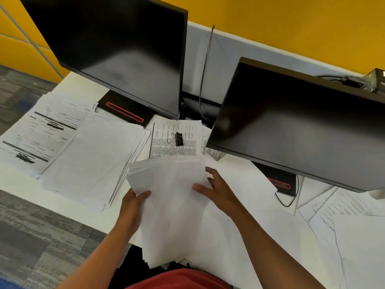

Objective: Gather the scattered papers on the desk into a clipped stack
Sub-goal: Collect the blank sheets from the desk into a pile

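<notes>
I hold a thick stack of blank-side-up white papers (170, 207) above the desk's front edge. My left hand (133, 207) grips its left edge, thumb on top. My right hand (216, 188) holds its right edge, thumb over the sheet and fingers spread behind. A black binder clip (178, 138) with silver handles lies on a printed sheet (175, 149) just beyond the held stack. More loose papers (91, 159) fan out on the left of the desk, with printed forms (41, 132) at the far left. Further sheets (343, 213) lie at the right.
Two dark monitors hang over the white desk (25, 182): one at the back left (116, 49), one at the right (302, 126). Their black bases with red outlines (125, 111) sit under them. Cables (205, 76) run down between the screens. Grey carpet (41, 236) lies left of the desk.
</notes>
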{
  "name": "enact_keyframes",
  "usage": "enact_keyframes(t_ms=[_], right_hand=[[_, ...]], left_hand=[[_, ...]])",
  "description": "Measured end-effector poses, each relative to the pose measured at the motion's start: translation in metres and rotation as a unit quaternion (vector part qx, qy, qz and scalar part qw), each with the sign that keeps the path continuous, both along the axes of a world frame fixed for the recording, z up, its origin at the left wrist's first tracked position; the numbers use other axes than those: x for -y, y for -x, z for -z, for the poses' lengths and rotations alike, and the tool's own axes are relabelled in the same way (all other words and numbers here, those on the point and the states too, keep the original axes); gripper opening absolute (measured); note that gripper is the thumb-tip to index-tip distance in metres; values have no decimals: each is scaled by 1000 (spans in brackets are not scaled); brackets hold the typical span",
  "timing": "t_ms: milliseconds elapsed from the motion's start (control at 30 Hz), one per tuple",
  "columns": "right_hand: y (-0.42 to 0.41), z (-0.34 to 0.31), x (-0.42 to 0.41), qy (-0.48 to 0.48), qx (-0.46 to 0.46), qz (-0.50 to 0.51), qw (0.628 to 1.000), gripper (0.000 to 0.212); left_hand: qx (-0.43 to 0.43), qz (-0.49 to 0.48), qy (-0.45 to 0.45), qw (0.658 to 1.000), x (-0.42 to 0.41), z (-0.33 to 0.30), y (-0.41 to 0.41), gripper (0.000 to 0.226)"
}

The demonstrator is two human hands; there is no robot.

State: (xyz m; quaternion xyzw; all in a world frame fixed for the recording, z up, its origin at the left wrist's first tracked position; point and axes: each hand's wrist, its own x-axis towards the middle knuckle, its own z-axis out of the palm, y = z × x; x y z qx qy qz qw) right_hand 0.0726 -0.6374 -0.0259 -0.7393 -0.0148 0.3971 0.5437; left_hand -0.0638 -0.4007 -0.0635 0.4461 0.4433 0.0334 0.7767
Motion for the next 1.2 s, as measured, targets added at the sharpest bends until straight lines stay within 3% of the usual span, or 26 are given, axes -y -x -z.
enact_keyframes(t_ms=[67,133,233,367,433,467,500,533,567,600,667,767,833,867,933,967,1133,1200], right_hand=[[4,-10,2,8,58,-25,998,40],[5,-24,3,-19,93,-23,995,18],[3,-46,1,-82,64,-36,994,23],[-14,-47,8,-104,11,-35,994,27],[-23,-34,20,-41,15,-3,999,38],[-27,-23,28,43,57,12,997,45],[-29,-11,38,173,128,3,977,53],[-27,1,46,304,194,-38,932,64],[-24,10,51,384,237,-85,888,75],[-21,18,53,413,261,-119,864,85],[-18,27,49,412,283,-145,854,97],[-24,29,35,431,294,-139,842,101],[-29,26,27,451,303,-143,827,97],[-32,23,25,458,304,-146,823,94],[-39,20,22,467,291,-152,821,86],[-42,18,20,470,283,-164,820,79],[-48,10,15,410,262,-170,857,42],[-49,-3,10,390,271,-177,862,25]], left_hand=[[1,14,-26,1000,2,-3,0,35],[6,32,-77,997,3,-10,-2,45],[29,58,-115,991,-5,-23,-10,72],[44,143,-92,984,-23,-51,-29,40],[36,171,-112,978,-36,-65,-32,31],[33,161,-122,979,-45,-69,-31,22],[36,140,-120,982,-54,-73,-30,12],[42,113,-106,987,-65,-75,-26,8],[45,88,-89,991,-74,-75,-21,17],[57,78,-61,993,-82,-75,-15,28],[72,80,-4,994,-91,-77,-2,41],[78,74,47,993,-95,-74,14,43],[90,94,63,990,-95,-71,22,19],[95,107,72,987,-95,-69,25,25],[79,146,74,983,-94,-61,30,69],[70,153,73,983,-91,-59,31,79],[70,164,57,982,-70,-62,24,90],[68,175,51,981,-66,-64,19,83]])
